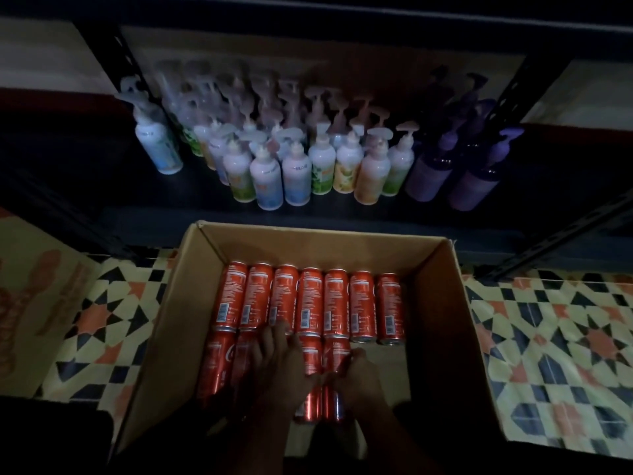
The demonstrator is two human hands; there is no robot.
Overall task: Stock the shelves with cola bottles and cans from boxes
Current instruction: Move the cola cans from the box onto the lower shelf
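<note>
An open cardboard box (442, 303) stands on the tiled floor and holds several red cola cans (310, 303) lying in two rows. My left hand (279, 365) lies over the cans of the near row with its fingers spread forward. My right hand (359, 375) curls round a red can (337, 358) at the right end of that row. The light is dim and the fingers are partly hard to make out.
A dark metal shelf (137, 200) just beyond the box carries several white pump bottles (294, 176) and purple pump bottles (428, 173). Another cardboard box (37, 286) sits at the left. The floor has patterned tiles (555, 330). A slanted shelf strut (555, 241) runs at the right.
</note>
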